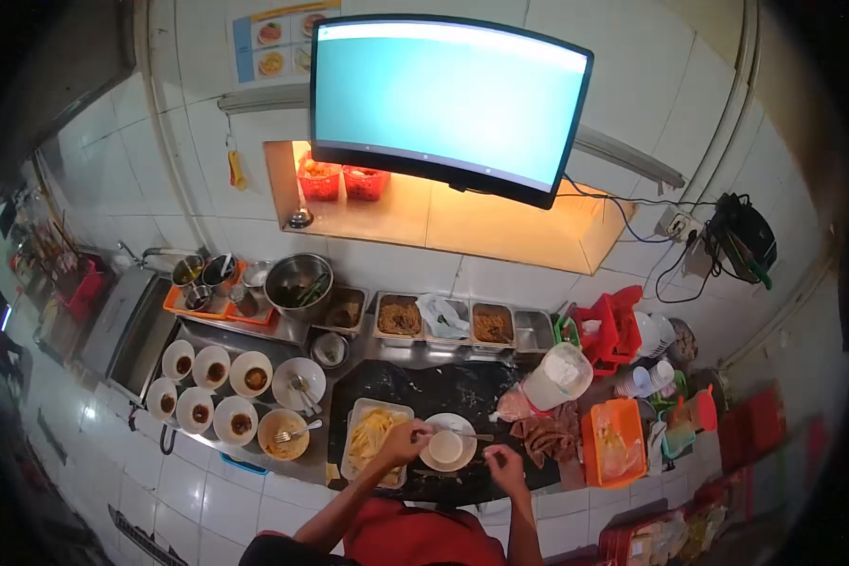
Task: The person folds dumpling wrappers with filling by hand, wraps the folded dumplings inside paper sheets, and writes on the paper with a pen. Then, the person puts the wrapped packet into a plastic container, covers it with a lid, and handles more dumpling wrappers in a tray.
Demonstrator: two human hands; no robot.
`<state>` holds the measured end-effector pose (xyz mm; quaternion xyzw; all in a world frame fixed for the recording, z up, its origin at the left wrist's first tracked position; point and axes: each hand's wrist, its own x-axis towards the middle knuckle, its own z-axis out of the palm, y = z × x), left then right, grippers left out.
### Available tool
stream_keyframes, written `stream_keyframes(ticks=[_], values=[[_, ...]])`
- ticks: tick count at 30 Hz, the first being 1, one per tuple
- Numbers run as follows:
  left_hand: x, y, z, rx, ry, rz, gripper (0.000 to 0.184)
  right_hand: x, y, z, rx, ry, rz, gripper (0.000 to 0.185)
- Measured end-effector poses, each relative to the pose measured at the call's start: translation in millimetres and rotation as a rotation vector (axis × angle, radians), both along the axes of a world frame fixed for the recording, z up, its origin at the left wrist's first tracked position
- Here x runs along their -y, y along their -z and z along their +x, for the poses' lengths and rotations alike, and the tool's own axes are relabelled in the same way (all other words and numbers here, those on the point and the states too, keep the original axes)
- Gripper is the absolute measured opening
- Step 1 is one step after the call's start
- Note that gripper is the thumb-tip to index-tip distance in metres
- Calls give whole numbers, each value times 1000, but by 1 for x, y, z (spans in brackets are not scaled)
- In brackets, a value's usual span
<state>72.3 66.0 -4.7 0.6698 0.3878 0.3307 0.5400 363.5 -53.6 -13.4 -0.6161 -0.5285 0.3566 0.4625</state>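
My left hand (405, 443) is over the right side of a clear tray of yellow strips (372, 436), its fingertips pinched near the rim of a white plate. On that plate (462, 424) stands a small white bowl (445, 447), with a utensil handle (482, 437) reaching out to the right. My right hand (506, 467) is right of the plate, fingers curled together, with something small and pale at the fingertips. What either hand pinches is too small to name. The plate and tray rest on a black worktop (396, 377).
Several white bowls with dark sauce (256, 381) stand at the left, beside a bowl with a fork (283, 434). Metal food pans (399, 317) line the back. A white tub (557, 377), brown cloth (549, 434) and orange basket (615, 480) are at the right. A monitor (448, 104) hangs above.
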Motion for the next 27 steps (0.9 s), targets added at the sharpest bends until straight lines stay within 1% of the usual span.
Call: stream_keyframes(ticks=[1,2,3,5,7,8,9,10,11,12,13,14,15,17,19,21,22,23,24,25,27], values=[[0,-15,15,-8,3,6,27,2,-9,-4,70,-69,-48,9],[0,-28,32,-31,30,8,27,5,-18,-4,104,-88,-195,12],[5,-38,49,-62,75,3,26,5,-14,1,80,-49,-200,12],[18,-39,74,0,139,-11,27,8,9,21,42,-83,-146,12],[39,-48,92,-185,153,-41,24,12,12,50,2,-76,55,7],[49,-54,99,-134,201,-72,22,12,20,74,351,-46,126,9],[59,-55,103,-88,248,-114,21,14,-2,94,264,-27,124,10],[63,-48,104,-141,335,-136,21,24,-21,108,12,97,-26,7],[66,-34,107,-98,349,-189,20,26,-35,134,448,164,282,5],[75,-33,111,-52,343,-252,19,34,-40,156,482,340,238,6],[83,-31,110,-59,333,-299,19,46,-45,178,236,413,-54,7],[86,-34,110,-83,350,-315,20,55,-42,204,272,507,61,15],[87,-35,112,-96,355,-326,20,65,-66,220,325,671,-155,15],[87,-25,112,-76,348,-362,20,87,-46,272,473,803,-127,15],[84,-34,118,-166,292,-430,19,106,-35,308,464,930,-116,17],[77,-24,115,-190,245,-445,20,125,-3,350,561,1009,-87,20],[75,-36,117,-272,235,-400,21,132,1,368,556,1004,-109,20],[72,-48,120,-355,227,-354,22,138,5,387,615,1117,-112,23],[69,-49,119,-380,210,-353,22,142,7,408,677,1226,-110,27],[68,-32,110,-305,162,-400,21,144,12,430,674,1217,-130,27],[69,-35,108,-303,119,-490,21,142,26,468,977,1251,-97,31]])
